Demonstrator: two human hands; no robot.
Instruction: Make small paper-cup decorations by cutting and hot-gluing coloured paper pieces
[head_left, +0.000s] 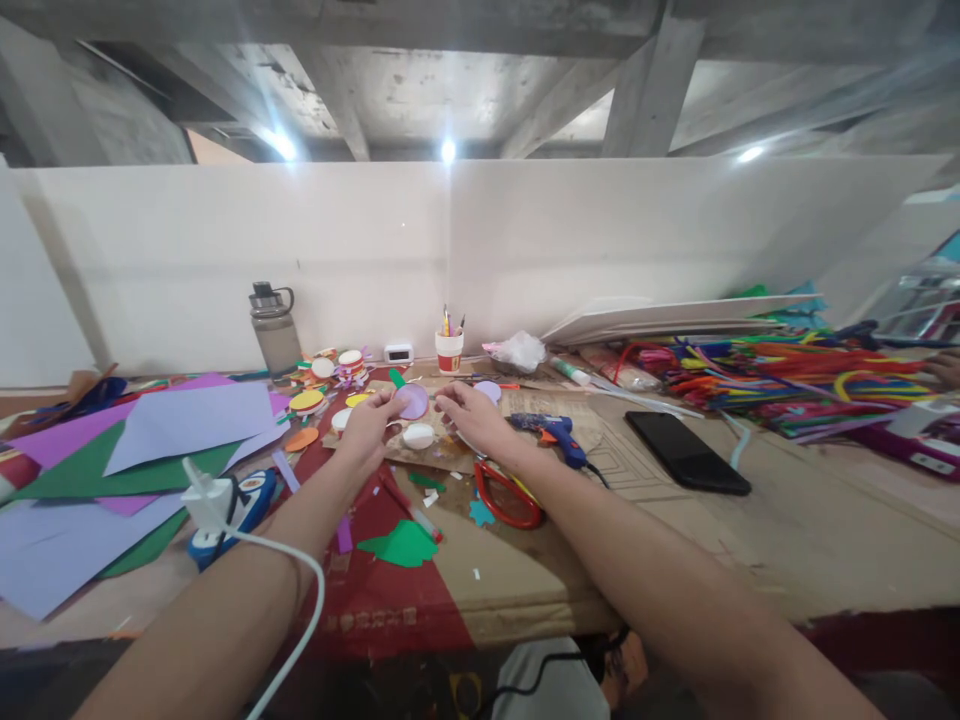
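My left hand (373,422) pinches the rim of a light purple paper disc (413,403). A short green strip (397,378) stands at the disc's upper left edge. My right hand (472,412) is just right of the disc, its fingers bunched together; whether they hold something small is hidden. Below and between the hands lies a white round piece (418,436). Under my right wrist are red-handled scissors (508,497), their blades partly covered. Beside that forearm rests a blue glue gun (559,435). Another purple disc (489,391) lies behind my right hand.
Coloured sheets (191,425) and a blue power strip (236,520) with a white cable lie left. A bottle (275,330) and a pen cup (450,350) stand behind. To the right are a black phone (686,452) and heaped pipe cleaners (772,370). Green scraps (401,545) lie in front.
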